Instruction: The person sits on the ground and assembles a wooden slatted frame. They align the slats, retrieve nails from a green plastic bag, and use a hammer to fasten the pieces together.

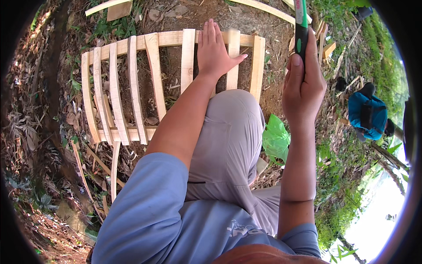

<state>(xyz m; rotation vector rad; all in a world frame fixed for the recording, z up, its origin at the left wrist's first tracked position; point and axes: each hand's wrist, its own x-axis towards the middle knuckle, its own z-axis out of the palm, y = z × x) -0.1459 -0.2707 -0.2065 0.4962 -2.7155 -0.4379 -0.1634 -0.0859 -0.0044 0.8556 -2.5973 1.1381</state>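
My left hand [214, 53] lies flat with its thumb stretched out, pressing on the far rail of a wooden slatted frame [171, 38]. It rests between two pale upright slats, the right one being a slat [234, 66] near the thumb. Raised at the right, my right hand [303, 81] is closed round the grip of a tool with a black and green handle [301, 39]. The tool's head is out of view beyond the upper edge. My bent knee [235, 110] hides the near right part of the frame.
A green plastic bag [276, 138] lies right of my knee. Loose wood strips [115, 171] are on the leafy ground at the left, with wood offcuts [327, 49] at the upper right. A person in a teal top [369, 112] is bent over at the far right.
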